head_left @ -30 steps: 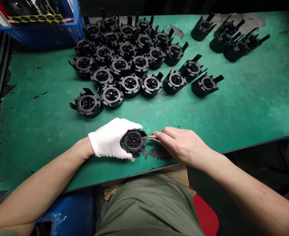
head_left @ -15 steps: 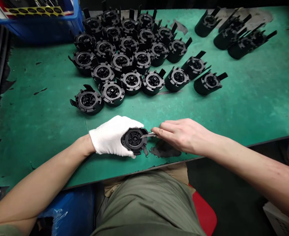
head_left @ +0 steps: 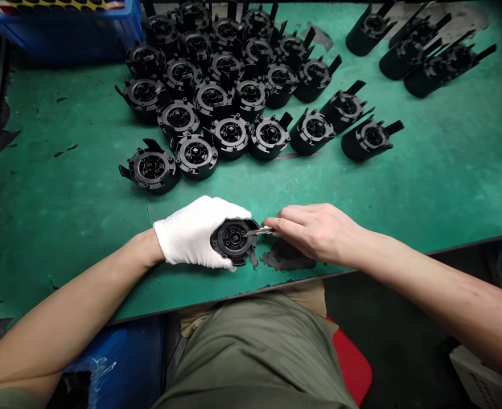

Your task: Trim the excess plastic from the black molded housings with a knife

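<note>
- Left hand (head_left: 191, 233), in a white fabric glove: closed, gripping a round black plastic housing (head_left: 233, 241) from the side and behind, its face turned up.
- Right hand (head_left: 314, 233), bare: thumb and fingers closed on a slim metal tool (head_left: 261, 230); its exact type cannot be confirmed. The tip sits at the housing's face, near the rim.
- Housing position: held between both hands above the bench's front portion; contact with the bench cannot be confirmed.
- Green bench (head_left: 447, 170): surface worn, with a dark bare patch (head_left: 287, 257) just beside the housing.
- Matching black housings (head_left: 229, 133): closely grouped in rows beyond the hands, with tabs projecting.
- Three further housings (head_left: 440, 71): lying tilted at the far right, well apart from the group.
- Blue crate (head_left: 63, 34): at the bench's far left corner.
</note>
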